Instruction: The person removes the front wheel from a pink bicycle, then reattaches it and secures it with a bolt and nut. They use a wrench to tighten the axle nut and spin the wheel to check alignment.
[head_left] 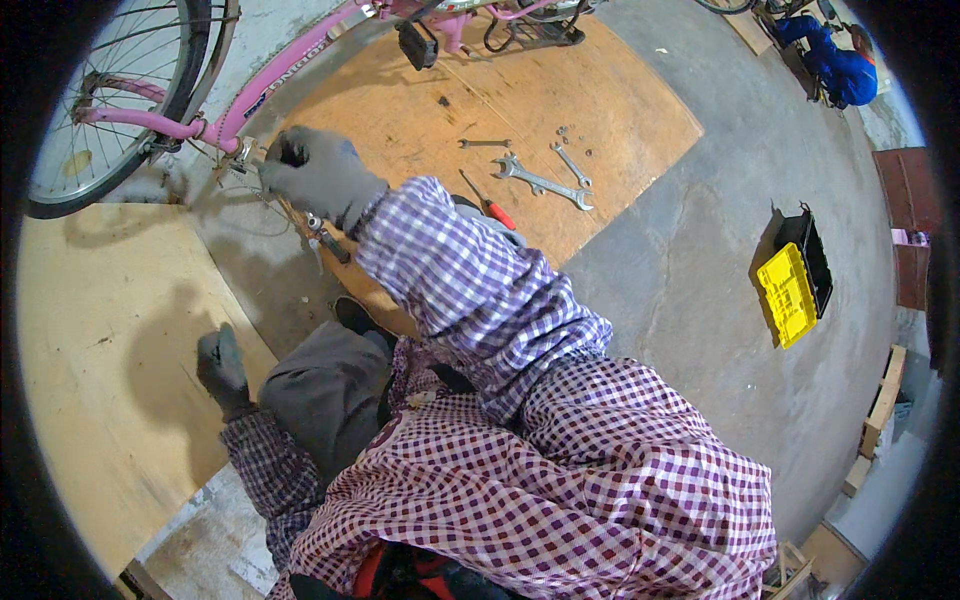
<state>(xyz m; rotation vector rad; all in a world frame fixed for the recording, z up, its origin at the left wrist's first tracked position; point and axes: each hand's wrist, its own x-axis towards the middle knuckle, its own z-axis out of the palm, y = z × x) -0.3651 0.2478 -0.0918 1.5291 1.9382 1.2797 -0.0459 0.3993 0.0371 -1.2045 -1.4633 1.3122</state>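
Observation:
A pink bicycle (262, 95) fills the upper left, its spoked wheel (190, 100) at the far left. My right hand (325, 178), in a grey glove, is closed beside the metal fittings (240, 155) on the frame's lower end. Whatever its curled fingers hold is hidden. Just below that hand lies a dark-handled tool (328, 240), partly out of sight. My left hand (222, 370), also gloved, hovers left of my knee with its thumb raised and fingers curled, and no object shows in it.
On the brown board (630, 110) lie a large spanner (540, 182), two smaller spanners (485, 143), a red-handled screwdriver (490, 205) and several small metal parts (572, 138). An open black toolbox with a yellow lid (787, 295) stands on the right. Another person in blue (840, 65) crouches far right.

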